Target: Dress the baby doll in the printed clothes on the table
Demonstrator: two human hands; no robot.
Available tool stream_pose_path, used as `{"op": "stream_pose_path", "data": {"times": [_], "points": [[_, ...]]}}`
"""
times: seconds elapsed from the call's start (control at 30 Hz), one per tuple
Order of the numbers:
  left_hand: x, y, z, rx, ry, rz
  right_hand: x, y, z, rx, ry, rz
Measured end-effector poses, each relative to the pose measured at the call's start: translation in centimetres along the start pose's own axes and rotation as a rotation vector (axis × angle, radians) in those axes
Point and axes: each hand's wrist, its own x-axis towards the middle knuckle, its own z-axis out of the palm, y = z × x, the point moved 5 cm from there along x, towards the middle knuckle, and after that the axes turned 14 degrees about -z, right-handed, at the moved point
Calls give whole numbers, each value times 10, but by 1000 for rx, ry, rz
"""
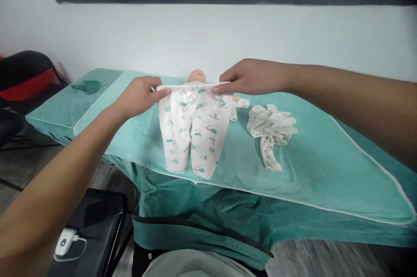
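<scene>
White baby pants [195, 133] with small teal and orange prints hang upright, stretched by the waistband between my hands. My left hand [141, 94] pinches the waistband's left corner, thumb in front. At the right corner my right hand [250, 78] grips the band the same way. Behind the pants lies a baby doll; only part of its head [197, 75] shows above the waistband, and its body is mostly hidden. A white printed sleeve [241, 102] sticks out to the right of the pants. Further right rests a crumpled white garment [271, 127].
A teal cover [312, 172] with white piping lies over the long bed along the white wall. The bed's left end has a face hole [86, 87]. At lower left, a black stool [100, 216] bears a white cabled device [64, 241]. A black and red chair [29, 77] stands far left.
</scene>
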Motion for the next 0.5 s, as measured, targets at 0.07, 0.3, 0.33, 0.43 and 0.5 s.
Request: {"op": "stream_pose_path", "data": {"times": [0.07, 0.3, 0.33, 0.43, 0.5], "points": [[0, 5, 1, -113, 5, -60, 3, -19, 5, 99, 42, 64], [-11, 53, -9, -498, 66, 158, 38, -87, 32, 456, 282, 17], [-11, 53, -7, -520, 74, 202, 44, -90, 35, 508, 327, 2], [-6, 32, 14, -598, 152, 249, 62, -78, 41, 686, 516, 15], [-3, 3, 45, -610, 202, 147, 76, -54, 54, 828, 631, 67]]}}
